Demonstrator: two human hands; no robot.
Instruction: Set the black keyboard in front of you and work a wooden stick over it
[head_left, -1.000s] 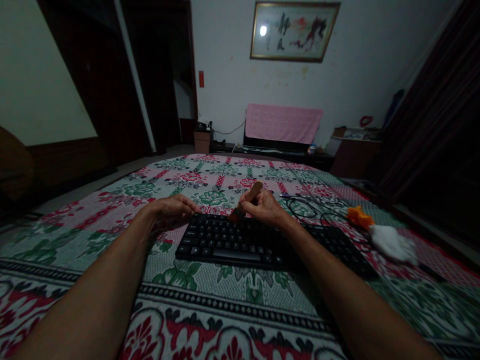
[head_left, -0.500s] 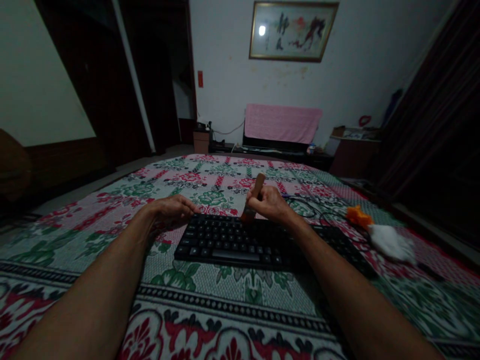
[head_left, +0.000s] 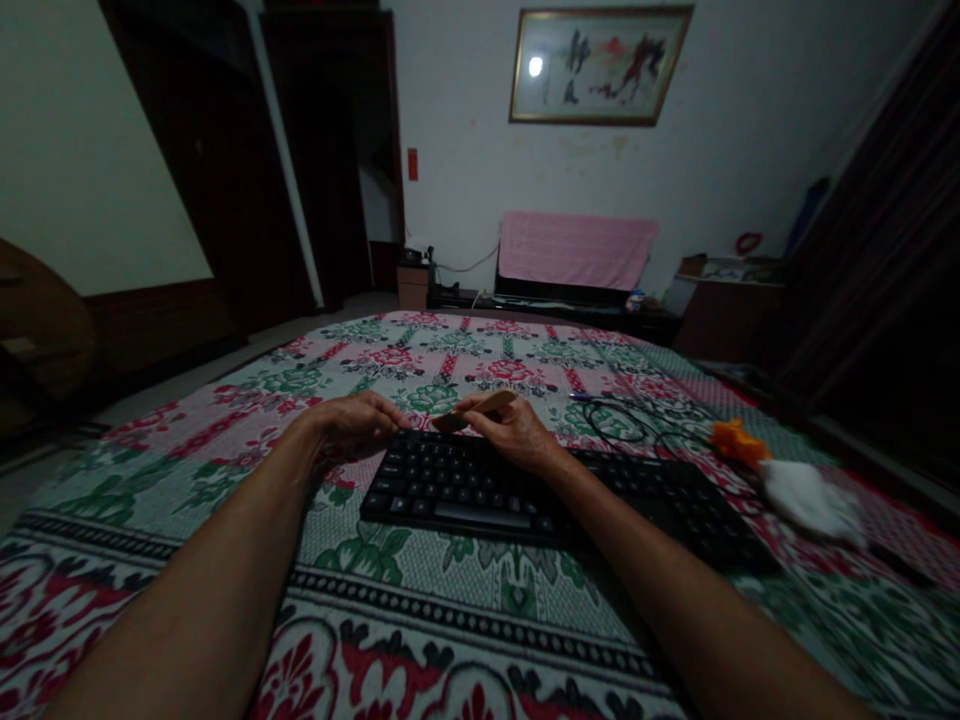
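Observation:
A black keyboard (head_left: 450, 492) lies flat on the flowered bedspread, its right half partly behind my right forearm. My left hand (head_left: 360, 415) is at its far left corner, fingers together and gripping the edge there. In my right hand (head_left: 519, 432), above the keyboard's back row, is a brush with a wooden handle (head_left: 496, 401). The handle leans low to the right, and the dark brush head points left along the far edge, near the left fingertips. Its bristles are hard to make out in the dim light.
A coiled dark cable (head_left: 619, 420) lies behind the keyboard. To the right are an orange crumpled item (head_left: 739, 442), a white cloth-like bundle (head_left: 810, 498) and a thin dark object (head_left: 900, 565). The patterned bedspread (head_left: 510, 610) covers the surface.
My right hand has moved the brush left to the keyboard's far edge and tipped it from nearly upright to lying low. My left hand stays at the corner. The view has shifted slightly.

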